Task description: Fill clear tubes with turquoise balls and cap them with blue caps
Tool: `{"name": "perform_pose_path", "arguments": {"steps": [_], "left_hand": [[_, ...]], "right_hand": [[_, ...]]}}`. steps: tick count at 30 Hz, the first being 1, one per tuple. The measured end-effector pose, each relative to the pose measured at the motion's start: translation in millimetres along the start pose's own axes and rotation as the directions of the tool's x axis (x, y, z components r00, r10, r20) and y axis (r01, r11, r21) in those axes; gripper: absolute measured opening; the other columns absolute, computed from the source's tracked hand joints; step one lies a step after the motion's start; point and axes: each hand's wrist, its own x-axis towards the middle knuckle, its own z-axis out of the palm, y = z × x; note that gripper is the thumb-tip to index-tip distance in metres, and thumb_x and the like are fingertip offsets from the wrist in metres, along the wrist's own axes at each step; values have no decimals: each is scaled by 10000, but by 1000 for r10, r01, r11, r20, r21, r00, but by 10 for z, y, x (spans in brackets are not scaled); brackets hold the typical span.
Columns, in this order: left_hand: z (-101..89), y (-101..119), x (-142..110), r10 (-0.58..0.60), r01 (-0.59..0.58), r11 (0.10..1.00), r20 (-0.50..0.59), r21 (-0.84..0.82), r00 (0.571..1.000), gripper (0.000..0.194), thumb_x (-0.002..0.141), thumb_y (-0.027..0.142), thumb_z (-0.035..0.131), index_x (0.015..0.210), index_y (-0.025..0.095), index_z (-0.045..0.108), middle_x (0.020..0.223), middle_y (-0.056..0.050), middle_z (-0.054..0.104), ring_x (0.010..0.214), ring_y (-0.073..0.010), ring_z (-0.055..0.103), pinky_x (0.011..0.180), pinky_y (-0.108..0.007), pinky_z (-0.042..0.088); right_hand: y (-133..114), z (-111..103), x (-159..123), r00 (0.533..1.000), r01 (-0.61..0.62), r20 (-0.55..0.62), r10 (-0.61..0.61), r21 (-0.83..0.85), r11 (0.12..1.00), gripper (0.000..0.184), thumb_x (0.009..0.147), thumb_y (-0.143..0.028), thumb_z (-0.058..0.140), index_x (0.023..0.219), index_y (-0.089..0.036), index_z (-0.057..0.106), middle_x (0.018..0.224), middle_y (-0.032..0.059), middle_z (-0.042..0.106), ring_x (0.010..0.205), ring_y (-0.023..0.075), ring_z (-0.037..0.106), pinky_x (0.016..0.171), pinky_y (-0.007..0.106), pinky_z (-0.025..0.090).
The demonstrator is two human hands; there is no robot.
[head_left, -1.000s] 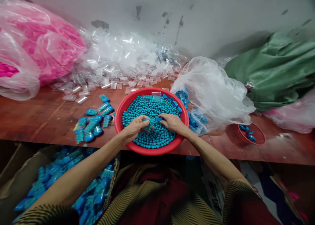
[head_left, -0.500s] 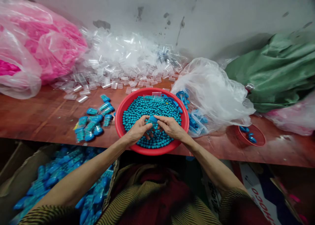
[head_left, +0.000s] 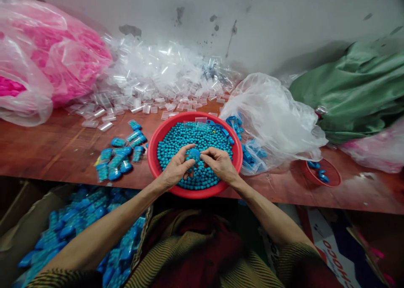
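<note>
A red basin (head_left: 152,153) full of small teal beads (head_left: 192,136) sits at the table's front edge. Over its near half my left hand (head_left: 175,170) and my right hand (head_left: 221,164) meet, fingers pinched on a small blue-capped packet of beads (head_left: 193,155) held between them. Just left of the basin lies a heap of filled blue-capped packets (head_left: 118,159) on the wooden table (head_left: 57,145). A few clear empty packets rest on the beads at the basin's far rim.
Behind the basin spreads a pile of clear empty packets (head_left: 151,77). A pink-filled plastic bag (head_left: 41,65) is at far left, a clear bag with blue caps (head_left: 271,120) at right, a small red basket (head_left: 322,172) beyond it, green cloth (head_left: 350,86) behind. A box of filled packets (head_left: 75,225) stands below left.
My hands came together from apart in the beads and now both pinch the small packet, lifted slightly above the beads.
</note>
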Motion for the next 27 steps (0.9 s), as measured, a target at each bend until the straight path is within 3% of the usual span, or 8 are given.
{"name": "perform_pose_path", "arguments": {"steps": [6, 13, 18, 21, 23, 27], "left_hand": [[38, 75, -18, -15, 16, 1000, -19, 6, 1000, 584, 766, 312, 590, 1294, 186, 376, 661, 60, 532, 371, -28, 436, 355, -172, 324], [109, 37, -44, -14, 16, 999, -48, 38, 999, 380, 789, 306, 545, 1135, 192, 434, 629, 85, 474, 368, -23, 426, 364, -162, 334], [153, 16, -11, 30, -25, 999, -103, 46, 994, 330, 794, 309, 533, 1088, 190, 446, 580, 94, 428, 358, -33, 389, 360, -172, 333], [154, 19, -10, 30, -26, 998, -79, 53, 996, 331, 791, 303, 528, 1092, 192, 443, 593, 90, 445, 356, -35, 398, 362, -174, 332], [151, -5, -20, 18, -12, 998, -75, 69, 997, 320, 788, 294, 527, 1082, 190, 454, 574, 94, 431, 352, -35, 390, 356, -171, 320], [159, -75, -39, 72, -42, 984, -171, 171, 983, 260, 789, 263, 529, 1035, 187, 497, 561, 94, 397, 377, -28, 371, 361, -156, 307]], "right_hand": [[-5, -5, -34, 997, 59, -38, -60, -48, 997, 152, 794, -311, 574, 788, -184, 656, 627, -24, 590, 570, 101, 543, 562, 221, 430], [55, -70, 0, 994, 44, 102, -47, 30, 999, 142, 777, -278, 567, 766, -168, 656, 537, -41, 563, 486, 89, 533, 503, 202, 416], [49, -72, -26, 966, 258, 42, -255, -128, 958, 148, 806, -256, 559, 796, -163, 674, 616, -14, 611, 537, 92, 538, 535, 207, 415], [75, -49, -63, 950, 310, 13, -312, -165, 936, 153, 830, -243, 547, 827, -159, 675, 646, -6, 627, 539, 90, 534, 533, 203, 416], [118, -22, -88, 932, 359, 37, -360, -205, 911, 155, 845, -226, 530, 838, -153, 667, 659, 4, 633, 553, 95, 543, 549, 206, 426], [184, -17, -94, 865, 499, 125, -487, -321, 805, 195, 881, -204, 472, 846, -142, 653, 740, 53, 647, 667, 126, 579, 647, 243, 455]]}}
